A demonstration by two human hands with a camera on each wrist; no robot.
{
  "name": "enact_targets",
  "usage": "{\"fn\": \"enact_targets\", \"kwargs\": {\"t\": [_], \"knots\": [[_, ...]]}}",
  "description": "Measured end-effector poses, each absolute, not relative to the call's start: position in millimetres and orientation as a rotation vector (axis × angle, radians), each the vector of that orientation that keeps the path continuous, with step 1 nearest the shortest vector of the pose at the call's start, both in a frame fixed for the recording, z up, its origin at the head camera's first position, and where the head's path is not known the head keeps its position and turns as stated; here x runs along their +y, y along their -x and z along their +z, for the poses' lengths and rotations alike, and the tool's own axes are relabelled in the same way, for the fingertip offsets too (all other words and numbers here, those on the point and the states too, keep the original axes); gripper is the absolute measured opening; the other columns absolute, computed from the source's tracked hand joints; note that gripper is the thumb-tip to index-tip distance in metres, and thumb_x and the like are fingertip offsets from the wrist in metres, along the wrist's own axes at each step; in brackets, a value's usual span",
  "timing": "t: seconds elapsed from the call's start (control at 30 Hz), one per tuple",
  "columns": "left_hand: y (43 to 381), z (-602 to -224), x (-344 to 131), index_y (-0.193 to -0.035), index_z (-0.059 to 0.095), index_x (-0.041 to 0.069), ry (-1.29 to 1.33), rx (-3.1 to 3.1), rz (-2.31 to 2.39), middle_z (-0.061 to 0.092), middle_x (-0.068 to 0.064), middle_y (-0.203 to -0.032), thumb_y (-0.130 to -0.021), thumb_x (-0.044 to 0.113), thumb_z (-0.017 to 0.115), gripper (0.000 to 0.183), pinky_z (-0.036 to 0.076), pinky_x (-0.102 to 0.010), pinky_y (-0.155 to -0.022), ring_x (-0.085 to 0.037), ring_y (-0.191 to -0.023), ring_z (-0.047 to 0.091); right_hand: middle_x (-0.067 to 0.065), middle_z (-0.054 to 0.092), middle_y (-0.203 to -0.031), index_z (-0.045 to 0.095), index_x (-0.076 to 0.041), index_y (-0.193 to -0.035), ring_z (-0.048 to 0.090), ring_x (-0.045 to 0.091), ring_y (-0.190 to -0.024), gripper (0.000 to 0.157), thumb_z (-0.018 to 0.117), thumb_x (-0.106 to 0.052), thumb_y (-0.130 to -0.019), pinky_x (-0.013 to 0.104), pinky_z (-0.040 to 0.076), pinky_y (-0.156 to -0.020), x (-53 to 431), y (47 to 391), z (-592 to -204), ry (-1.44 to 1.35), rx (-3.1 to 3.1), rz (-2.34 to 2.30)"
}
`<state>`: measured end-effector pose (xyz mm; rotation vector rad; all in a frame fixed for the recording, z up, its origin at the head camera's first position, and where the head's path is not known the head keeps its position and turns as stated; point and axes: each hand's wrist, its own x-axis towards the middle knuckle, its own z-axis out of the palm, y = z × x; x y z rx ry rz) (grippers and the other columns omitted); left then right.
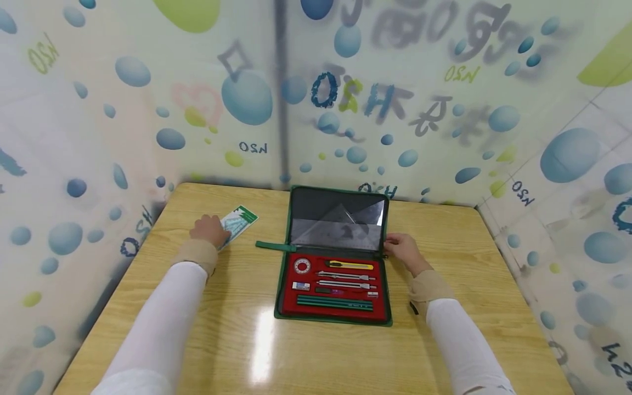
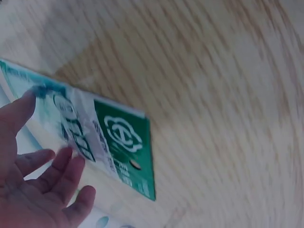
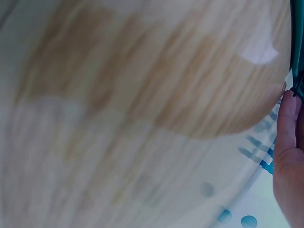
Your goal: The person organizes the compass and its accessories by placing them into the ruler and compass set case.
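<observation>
A flat green-and-white packet [image 1: 239, 219] with a punched hole lies on the table at the left. My left hand [image 1: 209, 230] is over its near end. In the left wrist view, the thumb reaches onto the packet [image 2: 124, 142], and the loosely bent fingers are spread at its edge. A green zip case [image 1: 337, 321] lies unfolded in the middle. Its red tray holds a yellow cutter knife [image 1: 349, 265], metal compasses [image 1: 345, 285], green pencils [image 1: 336, 302], an eraser [image 1: 300, 286] and a round white disc [image 1: 302, 266]. My right hand [image 1: 406, 252] touches the case's right edge near the hinge; its index finger looks straight.
The case's lid [image 1: 316, 211] stands raised, with clear pieces in its dark pocket. A green strap [image 1: 269, 245] sticks out to the left. The wooden table [image 1: 454, 236] meets printed walls [image 1: 419, 109] at the back and sides.
</observation>
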<state>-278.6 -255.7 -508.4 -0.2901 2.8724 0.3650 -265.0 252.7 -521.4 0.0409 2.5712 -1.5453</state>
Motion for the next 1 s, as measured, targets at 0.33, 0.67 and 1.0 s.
{"fn": "enact_targets", "kwargs": {"t": [0.33,0.67,1.0], "knots": [[274,-496,-253,-0.119,0.05,-0.017,0.379,2.749,0.482,0.045,-0.037,-0.115,-0.089,0.037,0.06,0.063,0.047,-0.053,-0.08,-0.048,-0.107,0.043,0.032,0.06,-0.115,0.056,0.015,-0.12,0.065,0.022,-0.092,0.031,0.054,0.004,-0.091,0.032,0.057,-0.077,253,265,-521,-0.082,2.567,-1.534],[274,-497,-260,-0.126,0.044,-0.015,0.33,2.7,0.671,0.054,-0.031,-0.116,-0.085,0.036,0.067,0.069,0.046,-0.05,-0.087,-0.04,-0.1,0.054,0.032,0.059,-0.117,0.055,0.015,-0.12,0.066,0.024,-0.092,0.031,0.053,0.004,-0.092,0.033,0.056,-0.079,253,266,-520,-0.066,2.55,-1.557],[282,-499,-270,-0.129,0.044,-0.015,0.196,2.771,0.761,0.055,-0.032,-0.118,-0.09,0.025,0.059,0.057,0.048,-0.046,-0.082,-0.036,-0.095,0.057,0.032,0.058,-0.118,0.055,0.015,-0.12,0.065,0.028,-0.096,0.03,0.052,0.004,-0.092,0.035,0.056,-0.08,252,264,-520,-0.057,2.553,-1.539]]}}
